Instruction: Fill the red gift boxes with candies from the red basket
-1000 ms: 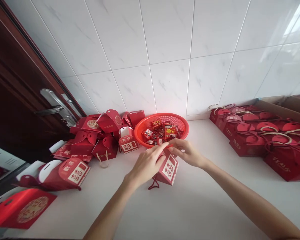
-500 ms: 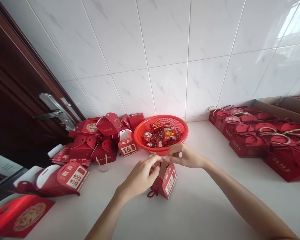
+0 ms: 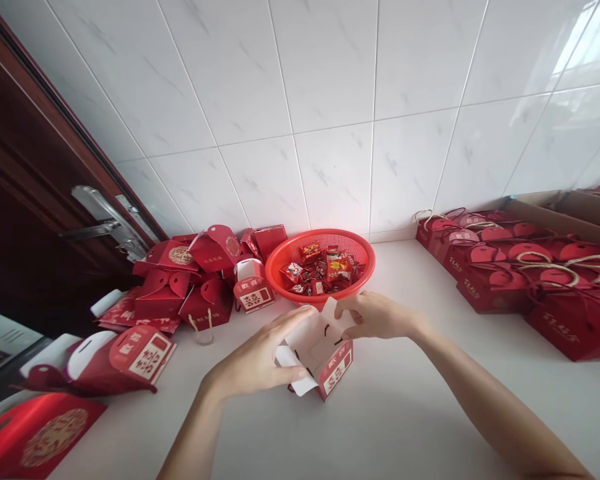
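A small red box point(image 3: 336, 368) with white flaps spread apart stands in front of me, its pale inside showing. My left hand point(image 3: 260, 357) is at its left side, thumb and fingers wide apart around the left flap. On the right, my right hand point(image 3: 375, 317) has thumb and fingers bent round the box's right flap, pinching its edge. Just behind the box is a red plastic basket point(image 3: 321, 235) holding wrapped candies point(image 3: 339, 268).
Red boxes point(image 3: 213, 248) are piled at the left, with larger open ones point(image 3: 125, 360) nearer me. Rows of closed red boxes point(image 3: 495, 293) with cords stand at the right beside a cardboard box point(image 3: 537, 205). A tiled wall point(image 3: 330, 160) rises behind.
The box's top flaps have opened outward and its inside now shows. My left hand has moved left and spread its fingers; my right hand has shifted slightly right.
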Demonstrator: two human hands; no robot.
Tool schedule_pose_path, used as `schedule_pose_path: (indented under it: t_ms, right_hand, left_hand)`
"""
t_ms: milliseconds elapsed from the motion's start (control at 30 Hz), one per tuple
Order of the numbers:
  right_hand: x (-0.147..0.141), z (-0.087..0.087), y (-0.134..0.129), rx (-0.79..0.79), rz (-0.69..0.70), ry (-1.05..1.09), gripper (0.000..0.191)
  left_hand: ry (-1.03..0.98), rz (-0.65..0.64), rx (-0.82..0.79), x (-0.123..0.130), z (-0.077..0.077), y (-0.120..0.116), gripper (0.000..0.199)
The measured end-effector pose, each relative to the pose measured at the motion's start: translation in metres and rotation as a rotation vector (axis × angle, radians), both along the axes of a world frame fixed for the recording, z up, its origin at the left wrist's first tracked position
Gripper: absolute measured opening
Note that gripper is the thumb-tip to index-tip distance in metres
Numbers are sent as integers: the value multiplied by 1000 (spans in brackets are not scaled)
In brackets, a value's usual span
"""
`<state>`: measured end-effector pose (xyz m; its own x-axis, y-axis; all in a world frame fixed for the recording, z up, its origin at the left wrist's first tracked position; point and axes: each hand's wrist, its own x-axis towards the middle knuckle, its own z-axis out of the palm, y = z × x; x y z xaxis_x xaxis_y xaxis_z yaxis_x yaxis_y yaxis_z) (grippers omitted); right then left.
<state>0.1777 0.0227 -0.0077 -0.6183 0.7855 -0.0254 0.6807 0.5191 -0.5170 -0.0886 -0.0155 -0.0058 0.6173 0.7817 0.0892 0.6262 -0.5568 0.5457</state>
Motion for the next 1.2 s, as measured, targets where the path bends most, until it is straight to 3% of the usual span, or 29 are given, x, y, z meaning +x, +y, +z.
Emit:
schedule_pose_path:
  t_ms: [333, 500, 800, 933, 1067, 1200]
  right_hand:
    - [1, -1, 5, -207, 24, -12, 37]
    - [3, -5, 9, -279, 13, 5, 38]
    - [6, -11, 13, -169, -39, 127, 24]
    - [9, -14, 16, -103, -69, 207, 14]
    - [16, -9, 26, -52, -42, 438, 12]
    - [22, -2, 56, -28, -117, 690, 21]
  left_hand:
    - [-206, 0, -287, -15, -30, 9, 87]
    - [-296, 13, -232, -11, -37, 9, 72]
    - [-379, -18, -126, -5, -46, 22, 57]
    - [-368, -67, -89, -3, -42, 20, 54]
    - [-408, -49, -86, 1, -25, 22, 35]
    - [-536, 9, -108, 9, -6, 53, 27]
